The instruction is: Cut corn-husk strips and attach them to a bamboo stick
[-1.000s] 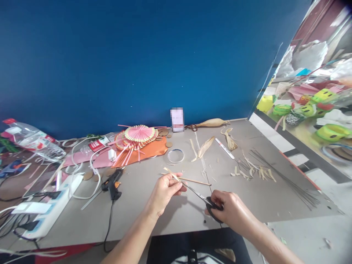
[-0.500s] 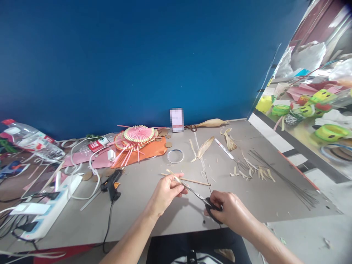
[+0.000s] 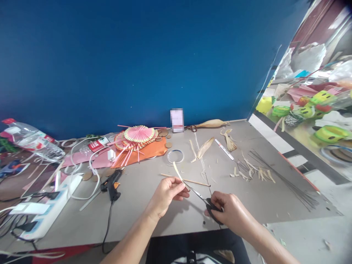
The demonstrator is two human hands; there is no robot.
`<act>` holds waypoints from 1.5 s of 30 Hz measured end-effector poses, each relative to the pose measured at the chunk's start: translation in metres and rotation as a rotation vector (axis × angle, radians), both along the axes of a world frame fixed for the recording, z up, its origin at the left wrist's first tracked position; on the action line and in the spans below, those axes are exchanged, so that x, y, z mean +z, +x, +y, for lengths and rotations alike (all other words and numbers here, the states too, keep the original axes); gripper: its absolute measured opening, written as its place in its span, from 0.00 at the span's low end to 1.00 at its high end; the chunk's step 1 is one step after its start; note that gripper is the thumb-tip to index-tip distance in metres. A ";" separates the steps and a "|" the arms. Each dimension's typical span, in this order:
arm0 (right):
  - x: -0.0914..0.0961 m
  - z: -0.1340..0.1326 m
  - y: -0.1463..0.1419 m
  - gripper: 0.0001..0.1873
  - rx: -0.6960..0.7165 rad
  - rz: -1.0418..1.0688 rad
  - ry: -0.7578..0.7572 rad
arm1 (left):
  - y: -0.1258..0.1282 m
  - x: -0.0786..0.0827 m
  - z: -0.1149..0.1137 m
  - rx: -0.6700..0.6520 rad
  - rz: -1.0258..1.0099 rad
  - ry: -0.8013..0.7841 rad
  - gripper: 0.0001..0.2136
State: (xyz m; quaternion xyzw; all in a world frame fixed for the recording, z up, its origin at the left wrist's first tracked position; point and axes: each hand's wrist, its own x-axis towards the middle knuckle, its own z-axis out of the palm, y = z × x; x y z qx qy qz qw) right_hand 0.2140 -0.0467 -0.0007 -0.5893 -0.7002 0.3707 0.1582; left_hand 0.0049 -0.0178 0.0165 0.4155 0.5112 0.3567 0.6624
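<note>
My left hand (image 3: 167, 191) pinches a thin pale husk strip (image 3: 177, 171) that sticks up and away from the fingers. My right hand (image 3: 230, 212) grips the black handles of a pair of scissors (image 3: 205, 201), whose blades point left and meet the strip right at my left fingertips. Both hands hover over the grey table (image 3: 143, 216) near its front edge. A thin wooden stick (image 3: 192, 180) lies on the table just behind them.
A black glue gun (image 3: 111, 182) lies left of my hands, its cord running off the front edge. Behind are a pink folded-paper fan (image 3: 139, 133), a wire ring (image 3: 175, 156), husk scraps (image 3: 253, 171), a white pen (image 3: 224, 149) and thin dark wires (image 3: 286, 179). A power strip (image 3: 49, 212) sits far left.
My left hand has turned the husk strip so that it now points more upright. The scissor blades stay at the strip by my fingertips. My right hand has hardly moved.
</note>
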 end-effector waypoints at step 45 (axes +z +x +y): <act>0.001 0.000 0.002 0.16 0.003 0.273 -0.218 | 0.005 0.004 -0.001 -0.113 -0.019 -0.004 0.05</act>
